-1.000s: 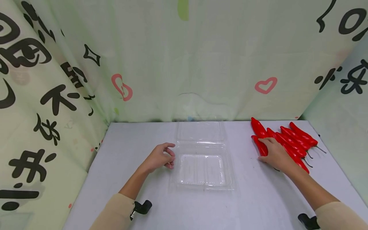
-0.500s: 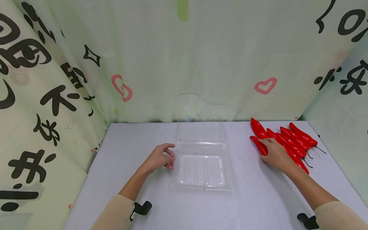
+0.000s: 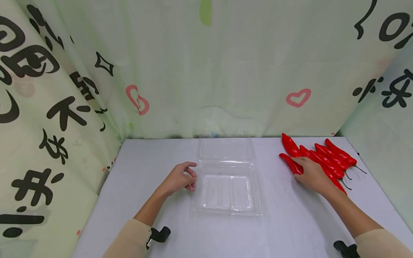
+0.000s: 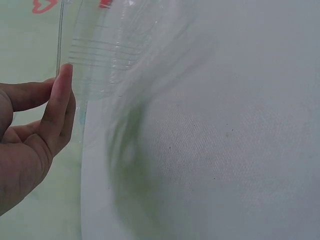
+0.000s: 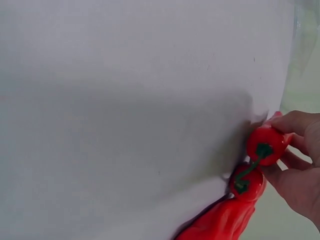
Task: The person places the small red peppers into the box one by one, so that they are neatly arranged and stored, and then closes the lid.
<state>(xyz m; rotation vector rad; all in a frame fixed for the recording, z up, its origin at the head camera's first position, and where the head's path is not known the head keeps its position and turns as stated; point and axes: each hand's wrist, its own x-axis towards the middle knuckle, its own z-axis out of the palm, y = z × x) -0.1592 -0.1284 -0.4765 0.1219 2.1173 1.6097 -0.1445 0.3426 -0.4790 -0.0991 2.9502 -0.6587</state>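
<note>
My right hand (image 3: 311, 173) holds a red chili pepper (image 3: 288, 162), the leftmost of a group of several peppers, between thumb and fingers. In the right wrist view that chili pepper (image 5: 267, 145) shows its green stem end, right beside another red pepper (image 5: 247, 182). My left hand (image 3: 180, 177) stays at the left side of a clear plastic clamshell box (image 3: 230, 211), its fingers loosely bent. The left wrist view shows the fingertips (image 4: 62, 82) right at the edge of the box (image 4: 105, 55). The box lies with its lid folded back.
More red chili peppers (image 3: 335, 154) with thin stems lie side by side at the back right of the white table (image 3: 155, 154). A patterned curtain (image 3: 226, 71) hangs behind and along both sides, close to the table edges.
The pepper in my right hand has shifted slightly, its tip swinging a little to the left. My left hand and the box have stayed in place.
</note>
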